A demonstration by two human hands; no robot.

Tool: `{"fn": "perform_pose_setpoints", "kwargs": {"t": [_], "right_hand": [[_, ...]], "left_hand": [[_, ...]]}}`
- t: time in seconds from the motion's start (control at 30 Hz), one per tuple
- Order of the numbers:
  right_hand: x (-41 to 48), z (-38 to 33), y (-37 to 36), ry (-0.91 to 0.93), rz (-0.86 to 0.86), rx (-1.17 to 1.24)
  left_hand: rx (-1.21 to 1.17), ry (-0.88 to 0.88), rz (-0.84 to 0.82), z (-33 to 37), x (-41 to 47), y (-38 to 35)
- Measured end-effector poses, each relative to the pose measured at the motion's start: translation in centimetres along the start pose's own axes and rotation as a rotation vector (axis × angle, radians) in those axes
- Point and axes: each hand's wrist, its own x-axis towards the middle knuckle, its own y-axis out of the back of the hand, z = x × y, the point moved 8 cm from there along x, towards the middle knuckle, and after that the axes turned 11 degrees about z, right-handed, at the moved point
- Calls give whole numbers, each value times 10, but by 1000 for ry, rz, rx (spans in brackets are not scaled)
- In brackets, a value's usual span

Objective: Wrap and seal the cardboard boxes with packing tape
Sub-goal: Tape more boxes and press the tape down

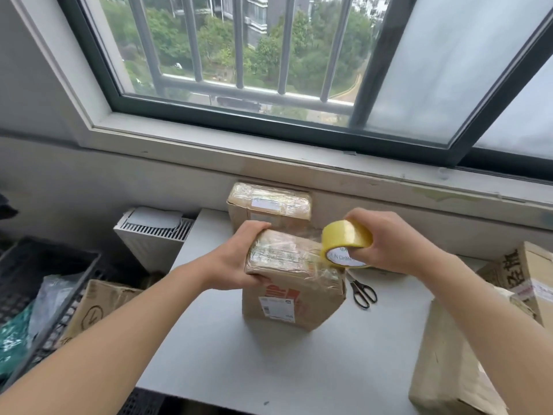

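Observation:
A brown cardboard box point(293, 295) stands upright on the grey table point(269, 363), its top covered in shiny clear tape. My left hand point(239, 259) grips the box's top left edge, thumb on the near face and fingers over the far side. My right hand point(392, 244) holds a yellow roll of packing tape point(344, 239) at the box's top right corner, fingers inside the core. A strip of tape runs from the roll onto the box. Behind stands a second box point(269, 205), taped on top, against the wall.
Black scissors point(362, 290) lie on the table right of the box. A brown parcel point(449, 363) sits at the near right edge, more printed boxes point(526, 271) at the far right. Left of the table are a radiator point(152, 235), a black crate point(39, 280) and a carton point(98, 307).

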Motion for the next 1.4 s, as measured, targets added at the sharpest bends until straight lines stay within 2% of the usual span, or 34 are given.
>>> {"fn": "perform_pose_setpoints", "kwargs": {"t": [0.1, 0.3, 0.47, 0.67, 0.83, 1.0, 1.1, 1.23, 1.4], "right_hand": [[-10, 7, 2, -16, 12, -4], [-38, 52, 20, -96, -26, -160], [-70, 75, -37, -183, -114, -158], [-81, 88, -82, -240, -116, -116], [-71, 78, -115, -200, -128, -121], [-65, 70, -129, -178, -136, -134], [-60, 64, -128, -139, -131, -172], [-56, 53, -127, -92, -130, -221], [-54, 45, -119, -78, -120, -238]], "left_hand": [[19, -17, -18, 4, 9, -3], [83, 28, 1, -15, -5, 18], [56, 64, 6, -12, -2, 12], [70, 80, -32, 0, 1, 6], [275, 73, -146, 3, -1, 4], [814, -136, -129, 22, -3, 1], [973, -163, -178, 37, -3, -11], [997, -85, -259, 62, 7, -39], [965, -206, -287, 93, 24, -92]]}}
